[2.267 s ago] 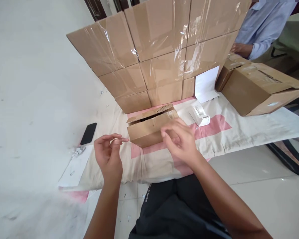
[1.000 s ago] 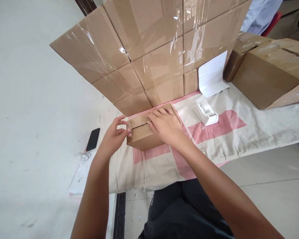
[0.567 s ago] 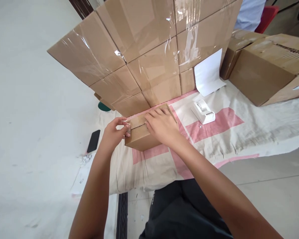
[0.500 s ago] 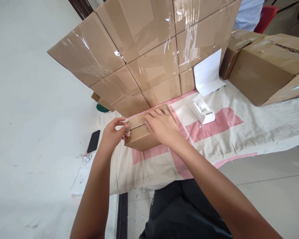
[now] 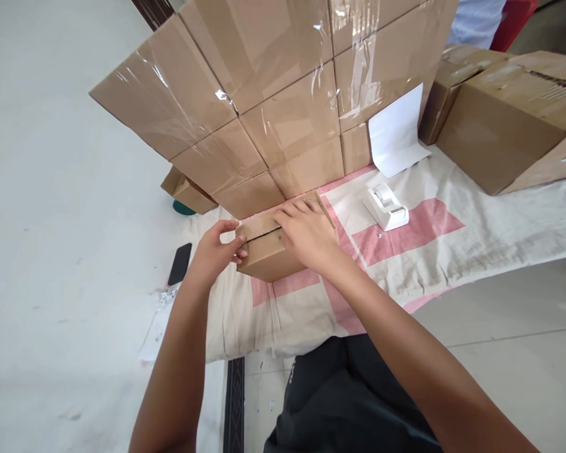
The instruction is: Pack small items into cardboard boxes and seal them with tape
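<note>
Both hands on small box, right palm-down on top

Box (image 5: 270, 259) sits on cloth (image 5: 405, 267), directly under right fingers and against left fingertips. Right hand (image 5: 311, 234): fingers extended over the top, lying flat, not clenched. Left hand (image 5: 218, 253): thumb and fingers curved at the box's left end, gap between thumb and index; can't tell if anything is pinched. Dark slit (image 5: 265, 234) in the box top runs between the two sets of fingers.

Right of right fingers: tape dispenser (image 5: 387, 209), near; beyond it, sheet (image 5: 396, 133) leaning on cardboard wall (image 5: 290, 119); farther right, large carton (image 5: 502, 132). The wall rises just past both hands' fingers. Left of left fingers: phone (image 5: 180, 264), with scraps (image 5: 166, 297) just nearer the wearer.
</note>
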A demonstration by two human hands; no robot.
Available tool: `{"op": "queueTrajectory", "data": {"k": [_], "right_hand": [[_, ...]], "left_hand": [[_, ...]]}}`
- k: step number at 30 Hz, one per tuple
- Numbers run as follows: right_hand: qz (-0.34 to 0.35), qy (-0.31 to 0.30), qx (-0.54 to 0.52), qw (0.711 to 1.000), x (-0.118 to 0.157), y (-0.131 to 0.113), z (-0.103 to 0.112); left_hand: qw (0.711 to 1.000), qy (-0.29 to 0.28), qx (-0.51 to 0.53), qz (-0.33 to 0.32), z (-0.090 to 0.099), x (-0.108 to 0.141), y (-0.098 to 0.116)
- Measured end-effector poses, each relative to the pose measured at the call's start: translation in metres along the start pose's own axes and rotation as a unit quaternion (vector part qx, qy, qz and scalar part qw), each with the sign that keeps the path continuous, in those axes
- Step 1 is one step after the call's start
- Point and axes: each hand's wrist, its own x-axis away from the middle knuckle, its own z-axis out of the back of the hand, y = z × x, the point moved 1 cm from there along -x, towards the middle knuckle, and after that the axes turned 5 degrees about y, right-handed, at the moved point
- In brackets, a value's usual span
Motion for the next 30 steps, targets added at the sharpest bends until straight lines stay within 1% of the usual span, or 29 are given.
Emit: {"op": "queueTrajectory", "data": {"k": [5, 10, 12, 16, 18, 20, 21, 24, 25, 27, 28, 30], "right_hand": [[-0.004, -0.002, -0.001, 1.000, 0.000, 0.000, 0.001], [-0.016, -0.031, -0.007, 0.999, -0.001, -0.003, 0.006], [-0.021, -0.041, -0.008, 0.999, -0.001, -0.004, 0.009], [-0.026, -0.049, -0.013, 0.998, 0.000, -0.005, 0.010], [-0.025, -0.041, -0.015, 0.999, 0.001, -0.005, 0.010], [-0.020, -0.027, -0.019, 0.999, 0.002, -0.005, 0.008], [-0.018, -0.021, -0.023, 0.999, 0.003, -0.005, 0.008], [-0.009, -0.005, -0.037, 0.999, 0.005, -0.004, 0.006], [-0.006, 0.000, -0.041, 0.999, 0.006, -0.003, 0.006], [0.000, 0.010, -0.045, 0.999, 0.008, -0.002, 0.005], [0.003, 0.014, -0.046, 0.999, 0.009, -0.002, 0.005], [0.006, 0.018, -0.046, 0.999, 0.010, -0.001, 0.004]], "left_hand": [[1.000, -0.020, 0.003, 0.014, 0.001, -0.001, 0.001], [1.000, -0.022, -0.016, 0.007, 0.000, -0.004, 0.000], [0.999, -0.025, -0.038, 0.008, 0.000, -0.005, -0.003], [0.993, -0.014, -0.116, 0.009, 0.003, -0.006, -0.013], [0.990, 0.001, -0.142, 0.006, 0.005, -0.003, -0.018], [0.990, 0.002, -0.137, 0.021, 0.007, 0.002, -0.021], [0.992, -0.010, -0.124, 0.035, 0.008, 0.006, -0.023], [0.991, -0.082, -0.077, 0.073, 0.012, 0.017, -0.026], [0.990, -0.099, -0.065, 0.076, 0.013, 0.019, -0.027], [0.989, -0.115, -0.046, 0.078, 0.017, 0.022, -0.030], [0.989, -0.121, -0.034, 0.078, 0.018, 0.022, -0.031], [0.986, -0.151, -0.007, 0.073, 0.018, 0.019, -0.035]]}}
